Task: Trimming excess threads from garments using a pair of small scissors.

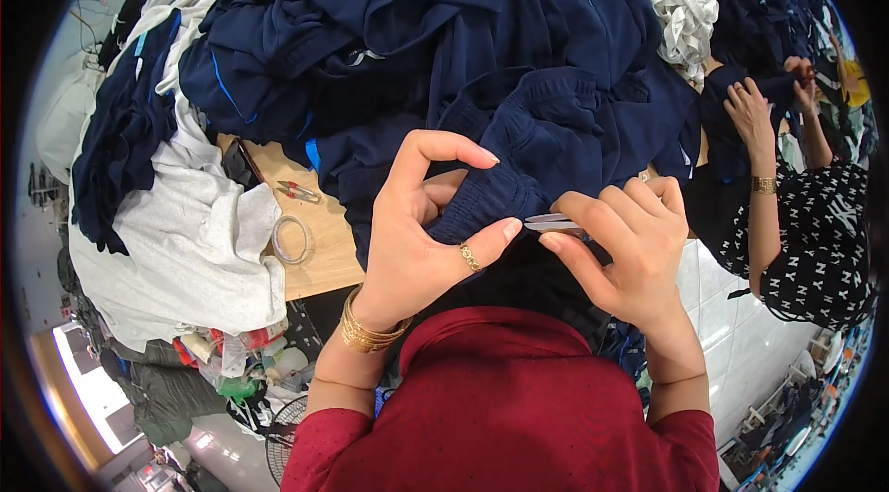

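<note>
- A large heap of navy blue garments [444,20] covers most of the wooden table [319,233], piled from its far edge down toward the person; some pieces show thin light blue stripes.
- The person, seen from above in a dark red top [500,399], stands at the near edge of the table, with both forearms coming up from the lower edge of the view.
- A pile of white and grey cloth [194,242] lies along the left edge of the table, partly under the navy pieces.
- A co-worker in a black patterned top [820,233] stands at the right side, with a hand [750,112] raised to another navy piece.
- A bundle of white elastic band [685,6] sits on the heap near the far right corner.
- The navy waistband [491,196], gathered and ribbed, is at the near edge of the table, right in front of the person, between both hands.
- The left hand [417,233] pinches the waistband between curled thumb and index finger; the other fingers are not clearly seen. It wears a gold ring and gold bangles.
- The right hand [630,251] has its fingers closed around small metal thread snips [551,224], with the blades pointing left and touching the waistband edge.
- A ring of clear tape [292,239] lies on bare wood near the left hand.
- A small red-handled tool [298,190] lies just beyond the tape.
</note>
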Tool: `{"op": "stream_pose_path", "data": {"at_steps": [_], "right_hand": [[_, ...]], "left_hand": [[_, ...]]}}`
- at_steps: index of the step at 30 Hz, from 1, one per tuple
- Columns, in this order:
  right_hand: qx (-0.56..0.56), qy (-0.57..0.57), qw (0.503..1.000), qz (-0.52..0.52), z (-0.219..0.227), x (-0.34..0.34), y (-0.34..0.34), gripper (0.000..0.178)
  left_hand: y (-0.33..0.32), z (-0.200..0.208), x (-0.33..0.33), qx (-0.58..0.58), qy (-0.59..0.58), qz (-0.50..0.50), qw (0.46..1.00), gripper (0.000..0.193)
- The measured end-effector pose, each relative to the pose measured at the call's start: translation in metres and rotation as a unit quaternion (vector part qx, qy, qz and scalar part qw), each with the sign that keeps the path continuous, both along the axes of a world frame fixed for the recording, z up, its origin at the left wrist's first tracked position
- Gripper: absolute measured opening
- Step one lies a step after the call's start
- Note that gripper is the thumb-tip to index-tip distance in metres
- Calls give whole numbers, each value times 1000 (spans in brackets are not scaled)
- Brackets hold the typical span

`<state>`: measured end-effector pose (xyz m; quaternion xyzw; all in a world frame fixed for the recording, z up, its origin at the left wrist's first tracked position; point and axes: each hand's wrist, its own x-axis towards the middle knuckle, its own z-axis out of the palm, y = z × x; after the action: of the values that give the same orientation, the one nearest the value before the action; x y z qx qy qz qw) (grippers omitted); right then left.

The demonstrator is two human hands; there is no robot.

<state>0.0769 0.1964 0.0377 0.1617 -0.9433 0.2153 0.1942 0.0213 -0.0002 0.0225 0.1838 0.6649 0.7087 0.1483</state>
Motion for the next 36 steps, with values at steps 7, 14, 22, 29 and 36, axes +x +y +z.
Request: {"op": "stream_pose_path", "data": {"at_steps": [7, 14, 22, 29, 36], "right_hand": [[-3, -1, 1000, -6, 1, 0, 0, 23], [11, -7, 1000, 7, 5, 0, 3, 23], [14, -1, 1000, 13, 6, -1, 1, 24], [9, 0, 1000, 9, 6, 0, 1, 24], [-8, -4, 1000, 10, 4, 1, 1, 23]], "left_hand": [[1, 0, 0, 13, -16, -2, 1000, 47], [-2, 3, -2, -4, 2, -16, 1000, 47], [0, 4, -2, -2, 11, -19, 1000, 47], [0, 4, -2, 12, -26, -26, 999, 48], [1, 7, -2, 21, -60, -22, 998, 48]]}}
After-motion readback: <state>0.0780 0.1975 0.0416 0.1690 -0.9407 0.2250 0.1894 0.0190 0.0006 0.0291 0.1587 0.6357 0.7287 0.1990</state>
